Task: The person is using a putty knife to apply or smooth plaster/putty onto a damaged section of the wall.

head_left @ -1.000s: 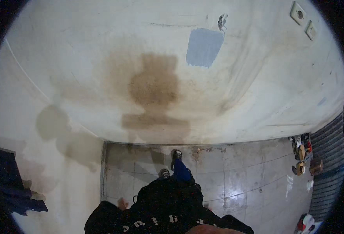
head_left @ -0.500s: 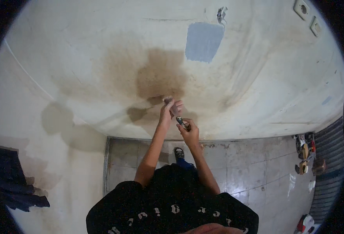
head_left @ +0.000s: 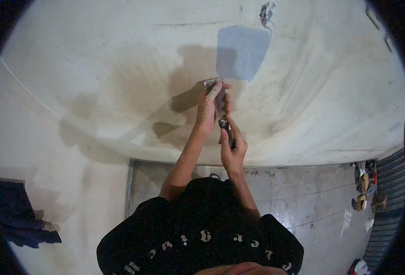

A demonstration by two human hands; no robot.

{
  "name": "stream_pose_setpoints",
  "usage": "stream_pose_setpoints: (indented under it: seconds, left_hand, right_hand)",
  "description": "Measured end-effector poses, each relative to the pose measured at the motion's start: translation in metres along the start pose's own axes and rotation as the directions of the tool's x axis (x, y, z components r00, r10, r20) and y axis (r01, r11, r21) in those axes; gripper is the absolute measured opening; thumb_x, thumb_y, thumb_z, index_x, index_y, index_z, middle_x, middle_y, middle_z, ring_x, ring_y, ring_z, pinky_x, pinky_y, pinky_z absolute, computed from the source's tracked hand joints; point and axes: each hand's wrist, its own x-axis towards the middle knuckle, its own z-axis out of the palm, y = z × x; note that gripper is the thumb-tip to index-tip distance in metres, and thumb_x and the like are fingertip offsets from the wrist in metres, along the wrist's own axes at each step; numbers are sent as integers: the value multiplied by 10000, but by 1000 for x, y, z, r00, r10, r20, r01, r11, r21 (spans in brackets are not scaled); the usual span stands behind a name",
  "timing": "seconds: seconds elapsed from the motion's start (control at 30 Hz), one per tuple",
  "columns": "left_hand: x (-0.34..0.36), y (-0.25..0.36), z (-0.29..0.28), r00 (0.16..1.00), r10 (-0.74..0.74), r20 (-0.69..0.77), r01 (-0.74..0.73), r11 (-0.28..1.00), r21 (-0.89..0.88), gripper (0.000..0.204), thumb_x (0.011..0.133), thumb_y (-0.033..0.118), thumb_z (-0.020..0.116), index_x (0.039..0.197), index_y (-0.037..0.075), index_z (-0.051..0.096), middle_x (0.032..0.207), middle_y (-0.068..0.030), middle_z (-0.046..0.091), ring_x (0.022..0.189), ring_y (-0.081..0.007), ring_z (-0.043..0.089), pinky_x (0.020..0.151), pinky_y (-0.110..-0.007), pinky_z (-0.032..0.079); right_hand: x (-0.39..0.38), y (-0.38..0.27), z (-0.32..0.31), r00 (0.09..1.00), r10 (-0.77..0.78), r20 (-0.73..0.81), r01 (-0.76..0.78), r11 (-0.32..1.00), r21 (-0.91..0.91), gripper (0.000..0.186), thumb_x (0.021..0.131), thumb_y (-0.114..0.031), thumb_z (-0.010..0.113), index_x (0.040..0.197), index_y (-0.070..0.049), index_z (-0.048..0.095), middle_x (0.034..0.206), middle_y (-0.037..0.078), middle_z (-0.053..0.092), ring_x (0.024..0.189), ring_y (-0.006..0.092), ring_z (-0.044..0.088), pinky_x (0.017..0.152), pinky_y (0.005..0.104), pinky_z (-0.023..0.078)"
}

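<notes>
Head view: my left hand (head_left: 206,112) grasps the flat blade (head_left: 220,101) of a scraper-like tool (head_left: 221,109), my right hand (head_left: 233,151) grips its dark handle (head_left: 223,124); it sits before a stained pale wall (head_left: 133,82), its end just below a blue-grey patch (head_left: 248,48)

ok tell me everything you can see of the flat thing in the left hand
The flat, long piece is grey-brown, material unclear, with a paler upper end. It runs up the picture, just below the blue-grey wall patch. The left hand grips it; whether it joins the dark piece in the right hand is unclear.
</notes>
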Motion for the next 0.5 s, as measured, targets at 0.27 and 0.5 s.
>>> stream_pose_setpoints:
  seconds: [0.27, 0.5]
  left_hand:
    - [13, -12, 17, 974, 146, -176, -144, 989, 22, 297, 947, 298, 552, 888, 8, 573, 541, -27, 499, 368, -125, 463, 331, -263, 363]
    - [15, -4, 20, 968, 174, -180, -166, 984, 61, 297, 935, 320, 567, 878, 30, 592, 549, -18, 507, 370, -119, 469, 332, -255, 359]
  right_hand:
    - [14, 8, -6, 999, 7, 47, -10, 998, 58, 362, 941, -43, 534, 1301, -11, 510, 695, -12, 526, 617, 51, 431, 549, 203, 355]
    - [21, -17, -5, 991, 100, 91, -114, 980, 161, 336, 964, -107, 534, 1280, 3, 500, 683, 1, 520, 614, 58, 439, 539, 213, 345]
